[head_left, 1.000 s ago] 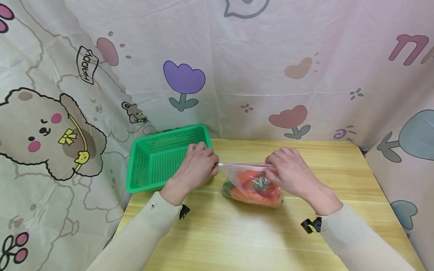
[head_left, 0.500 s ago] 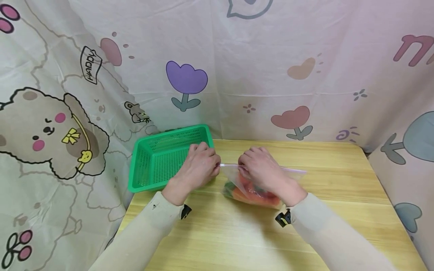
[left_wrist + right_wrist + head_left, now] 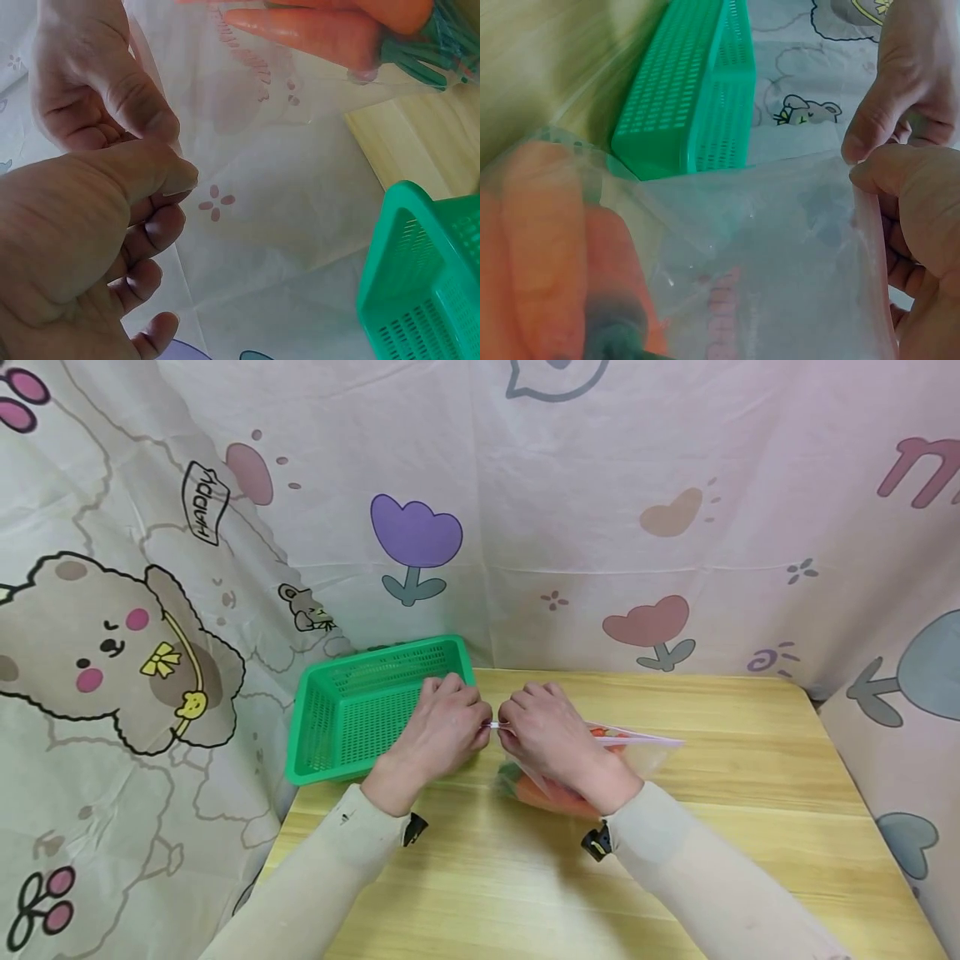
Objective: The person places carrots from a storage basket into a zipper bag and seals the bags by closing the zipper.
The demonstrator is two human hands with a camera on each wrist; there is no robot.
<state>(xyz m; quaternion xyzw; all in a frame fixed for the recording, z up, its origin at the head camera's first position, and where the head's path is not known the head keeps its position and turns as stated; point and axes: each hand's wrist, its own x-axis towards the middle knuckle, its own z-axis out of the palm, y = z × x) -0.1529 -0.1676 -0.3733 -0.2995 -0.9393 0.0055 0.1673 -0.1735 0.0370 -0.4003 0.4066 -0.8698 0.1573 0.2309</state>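
Observation:
A clear zip bag (image 3: 651,760) with a pale purple-edged mouth lies on the table, holding carrots (image 3: 315,34) with green tops. At the left corner of its mouth, my left hand (image 3: 442,722) pinches the edge between thumb and fingers. Close beside it, my right hand (image 3: 551,731) pinches the same edge, the two thumbs nearly meeting in the wrist views. A small white piece shows between the hands in the head view. Toward the right end, the two edges of the mouth stand apart. My right hand and forearm hide part of the bag.
A green perforated basket (image 3: 296,752) stands at the back left, right by my left hand. The wooden table (image 3: 750,793) meets a printed cloth (image 3: 525,510) at the back, and cloth also hangs along both sides.
My right hand has moved left along the bag's mouth, from near its right side to beside my left hand. The right end of the mouth now shows. My left hand keeps its pinch.

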